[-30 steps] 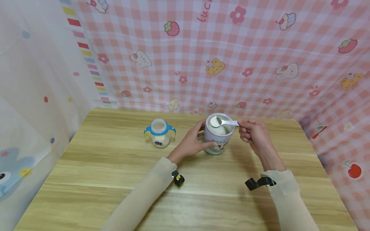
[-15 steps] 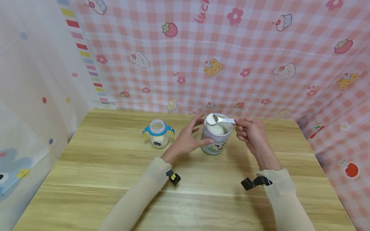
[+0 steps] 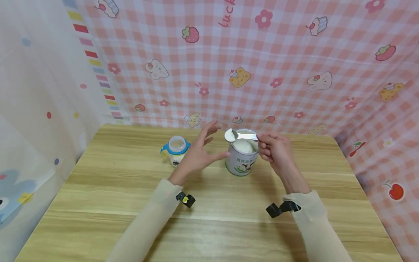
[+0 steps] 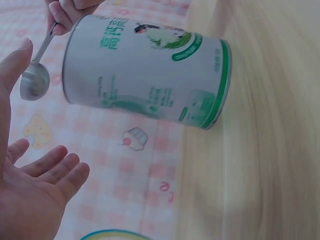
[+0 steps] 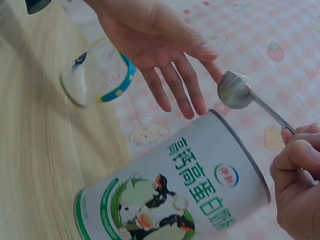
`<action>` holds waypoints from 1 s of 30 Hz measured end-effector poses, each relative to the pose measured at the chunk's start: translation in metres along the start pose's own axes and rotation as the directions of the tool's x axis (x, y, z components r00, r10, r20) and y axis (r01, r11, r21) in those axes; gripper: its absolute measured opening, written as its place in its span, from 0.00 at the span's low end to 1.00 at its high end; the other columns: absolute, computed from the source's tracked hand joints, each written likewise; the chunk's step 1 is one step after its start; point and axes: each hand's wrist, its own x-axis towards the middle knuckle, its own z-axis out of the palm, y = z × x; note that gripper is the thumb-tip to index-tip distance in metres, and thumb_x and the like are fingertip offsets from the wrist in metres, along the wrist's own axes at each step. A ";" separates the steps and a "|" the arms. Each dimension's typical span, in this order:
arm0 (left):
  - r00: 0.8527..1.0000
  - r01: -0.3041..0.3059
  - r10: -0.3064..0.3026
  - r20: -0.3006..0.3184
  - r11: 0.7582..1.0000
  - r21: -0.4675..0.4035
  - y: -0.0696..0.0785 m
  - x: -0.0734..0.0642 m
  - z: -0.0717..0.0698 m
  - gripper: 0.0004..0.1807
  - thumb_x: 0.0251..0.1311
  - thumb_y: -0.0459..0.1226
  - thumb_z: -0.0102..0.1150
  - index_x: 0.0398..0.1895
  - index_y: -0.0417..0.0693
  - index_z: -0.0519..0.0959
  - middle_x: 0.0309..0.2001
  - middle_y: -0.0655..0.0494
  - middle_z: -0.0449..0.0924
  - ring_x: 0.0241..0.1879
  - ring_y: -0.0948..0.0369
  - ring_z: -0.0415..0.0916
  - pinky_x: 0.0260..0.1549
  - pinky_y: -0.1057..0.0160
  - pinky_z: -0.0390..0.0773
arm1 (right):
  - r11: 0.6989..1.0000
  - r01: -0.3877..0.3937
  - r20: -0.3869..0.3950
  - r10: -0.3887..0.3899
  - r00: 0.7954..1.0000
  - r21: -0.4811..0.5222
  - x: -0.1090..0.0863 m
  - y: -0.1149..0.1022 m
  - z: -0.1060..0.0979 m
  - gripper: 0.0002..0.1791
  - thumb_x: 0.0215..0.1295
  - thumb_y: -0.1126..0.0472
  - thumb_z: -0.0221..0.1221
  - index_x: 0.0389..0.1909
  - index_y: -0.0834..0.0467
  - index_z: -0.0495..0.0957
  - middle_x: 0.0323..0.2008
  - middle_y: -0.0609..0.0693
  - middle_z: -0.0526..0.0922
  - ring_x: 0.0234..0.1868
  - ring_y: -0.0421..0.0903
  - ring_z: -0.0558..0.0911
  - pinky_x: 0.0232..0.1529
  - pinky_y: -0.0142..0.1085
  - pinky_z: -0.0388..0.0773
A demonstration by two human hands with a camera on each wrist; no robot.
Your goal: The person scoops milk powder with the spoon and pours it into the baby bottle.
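1. Head view: your right hand (image 3: 276,151) pinches the spoon (image 3: 243,136) by the end of its handle, with the fingers curled tight.
2. The spoon lies to the left of those fingers. Its long way runs side to side, nearly flat, and its round end points left, toward the bottle (image 3: 175,151).
3. White powder (image 3: 230,134) is heaped in the round end, just above the can's left rim.
4. The can (image 3: 241,163) stands upright on the bench (image 3: 209,233), with more powder inside.
5. Your left hand (image 3: 198,154) is between the can and the bottle. Its fingers are spread, a little bent, and hold nothing.
6. The bottle stands upright, left of the can. Your left hand is nearer to it and hides its right side.
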 end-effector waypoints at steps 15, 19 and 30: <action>0.996 -0.055 0.057 -0.066 0.998 0.025 0.006 -0.014 -0.040 0.56 0.54 0.50 0.78 0.80 0.78 0.49 0.79 0.62 0.59 0.78 0.63 0.56 0.77 0.52 0.66 | 1.000 0.001 0.010 -0.001 1.000 -0.023 0.001 0.000 0.024 0.14 0.77 0.64 0.54 0.27 0.59 0.75 0.19 0.44 0.69 0.15 0.35 0.63 0.10 0.23 0.57; 0.994 -0.075 0.078 -0.080 0.996 0.046 0.006 -0.017 -0.051 0.56 0.54 0.46 0.78 0.80 0.73 0.51 0.79 0.63 0.59 0.79 0.61 0.56 0.77 0.49 0.64 | 1.000 0.008 0.011 -0.008 1.000 -0.024 0.002 0.001 0.031 0.14 0.77 0.64 0.54 0.27 0.59 0.75 0.19 0.44 0.69 0.15 0.35 0.63 0.11 0.23 0.57; 0.990 -0.026 0.039 -0.138 0.995 0.096 0.005 -0.029 -0.077 0.59 0.50 0.37 0.81 0.82 0.60 0.52 0.80 0.60 0.57 0.79 0.57 0.55 0.79 0.47 0.60 | 0.999 0.022 0.019 -0.021 1.000 -0.047 0.003 0.003 0.049 0.11 0.78 0.62 0.54 0.34 0.64 0.76 0.19 0.44 0.69 0.15 0.36 0.63 0.11 0.24 0.56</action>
